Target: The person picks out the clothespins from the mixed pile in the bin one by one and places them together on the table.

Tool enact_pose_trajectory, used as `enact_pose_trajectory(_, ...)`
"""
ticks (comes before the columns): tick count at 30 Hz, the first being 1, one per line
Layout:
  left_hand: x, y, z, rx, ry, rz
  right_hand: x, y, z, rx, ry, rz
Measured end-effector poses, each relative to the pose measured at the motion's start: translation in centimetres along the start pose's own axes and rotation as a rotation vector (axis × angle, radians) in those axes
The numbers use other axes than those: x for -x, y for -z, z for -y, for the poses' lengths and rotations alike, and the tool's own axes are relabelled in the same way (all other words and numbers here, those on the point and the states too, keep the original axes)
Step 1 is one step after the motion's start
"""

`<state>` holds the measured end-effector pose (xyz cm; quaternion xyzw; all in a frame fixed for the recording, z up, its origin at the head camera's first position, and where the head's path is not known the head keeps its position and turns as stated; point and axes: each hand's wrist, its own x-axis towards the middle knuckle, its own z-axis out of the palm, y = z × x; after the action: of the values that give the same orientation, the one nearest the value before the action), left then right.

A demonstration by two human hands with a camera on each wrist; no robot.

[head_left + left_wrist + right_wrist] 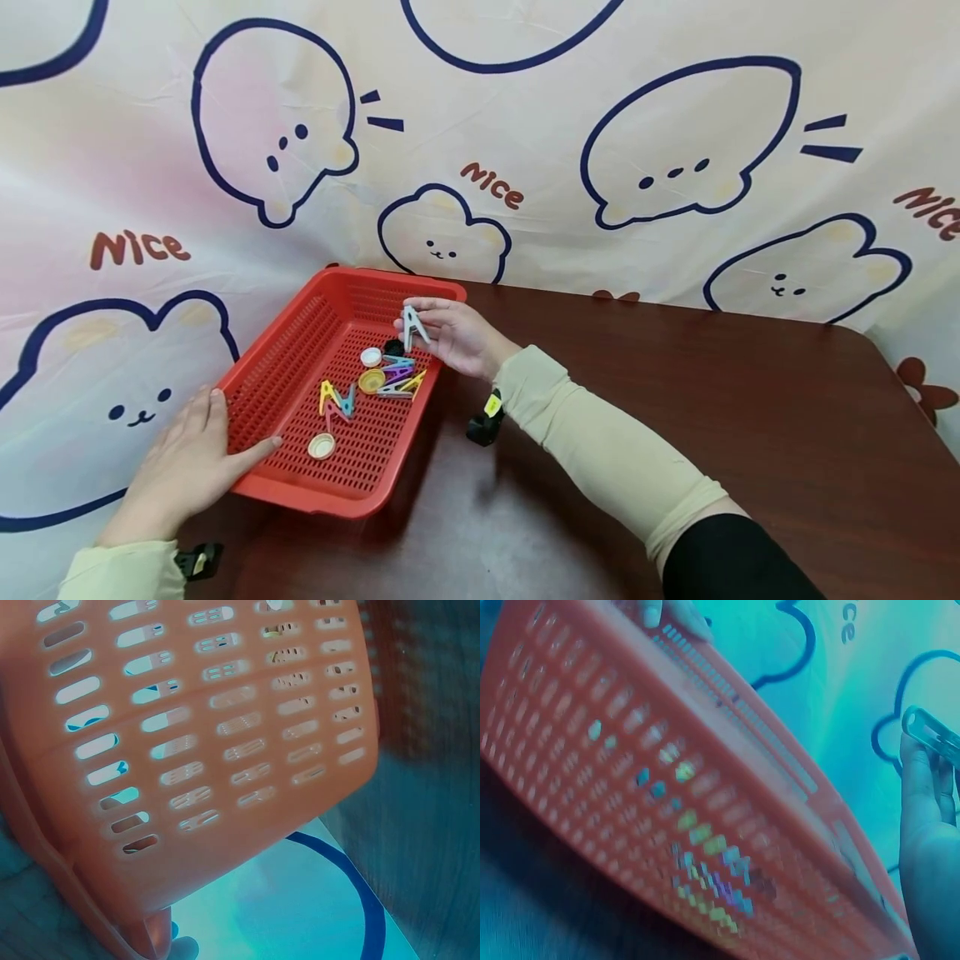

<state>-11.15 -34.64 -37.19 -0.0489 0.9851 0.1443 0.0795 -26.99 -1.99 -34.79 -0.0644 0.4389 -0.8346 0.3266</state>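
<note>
Dark wood table (675,417), bear-print cloth (525,125) backdrop, red basket (300,350)

left hand (187,467) lies flat, fingers straight, thumb out; right hand (453,333) is raised with fingers curled in a pinch, forearm in beige sleeve.
</note>
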Motion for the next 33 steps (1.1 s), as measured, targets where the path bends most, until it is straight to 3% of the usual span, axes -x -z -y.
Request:
enact_pose_trajectory(18, 0.2, -0.6, 0.6, -0.019, 0.007, 0.017, 2.4, 6.8, 1.9, 0.091, 0.014, -0.115)
enact_pose_trajectory(27, 0.1, -0.3, 0.4, -0.021, 0.009, 0.017, 4.4, 10.1, 3.2, 0.078, 0.033, -0.175)
enact_pose_trajectory(33, -0.1, -0.2, 0.1, -0.017, 0.007, 0.021, 5.6, 13.3, 3.7, 0.191, 0.032, -0.248)
